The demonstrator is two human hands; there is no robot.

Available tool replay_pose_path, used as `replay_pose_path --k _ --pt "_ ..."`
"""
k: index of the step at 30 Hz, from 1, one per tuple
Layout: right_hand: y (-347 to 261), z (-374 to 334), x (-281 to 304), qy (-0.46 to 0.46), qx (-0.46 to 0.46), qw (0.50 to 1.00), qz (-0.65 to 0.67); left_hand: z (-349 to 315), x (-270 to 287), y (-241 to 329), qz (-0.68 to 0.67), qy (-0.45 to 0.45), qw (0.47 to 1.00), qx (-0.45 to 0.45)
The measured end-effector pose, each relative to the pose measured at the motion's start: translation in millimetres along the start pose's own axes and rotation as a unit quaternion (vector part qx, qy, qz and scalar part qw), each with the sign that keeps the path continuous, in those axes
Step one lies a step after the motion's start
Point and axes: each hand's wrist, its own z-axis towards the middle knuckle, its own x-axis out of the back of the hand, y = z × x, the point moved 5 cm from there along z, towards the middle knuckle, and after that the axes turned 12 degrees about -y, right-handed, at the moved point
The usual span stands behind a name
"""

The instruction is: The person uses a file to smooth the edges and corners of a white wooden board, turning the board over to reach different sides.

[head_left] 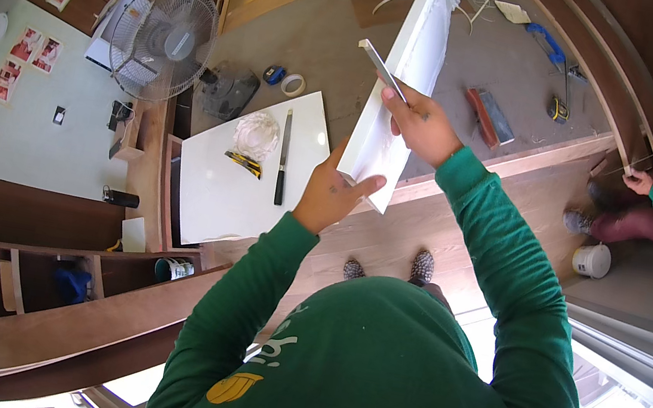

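1. The left hand [334,197] holds the near end of the long white panel [415,49], thumb and fingers on opposite sides.
2. The panel slants upward between both hands; it looks stiff and fairly light, its smeared face likely slippery, so the bare edges seem safest to grip.
3. The right hand [427,130] grasps a flat blade [382,69] beside the panel.

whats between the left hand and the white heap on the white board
In the head view, a long black-handled blade lies between the left hand, which holds the white panel, and the white heap.
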Motion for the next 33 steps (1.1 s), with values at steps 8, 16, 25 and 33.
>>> replay_pose_path --k 8,16,25,33 --pt "-6 -18 47 0.154 -0.009 0.986 0.056 15 -9 -39 -0.015 0.079 0.994 -0.075" --pt "13 48 96 0.168 -0.009 0.963 -0.209 14 -13 -34 -0.021 0.062 0.995 -0.080" --pt "22 64 90 0.190 0.049 0.926 -0.323 15 -13 -28 -0.002 0.021 0.996 -0.083" --pt "24 -50 -31 0.100 0.229 0.921 -0.299 15 -7 -33 -0.039 0.026 0.997 -0.057"
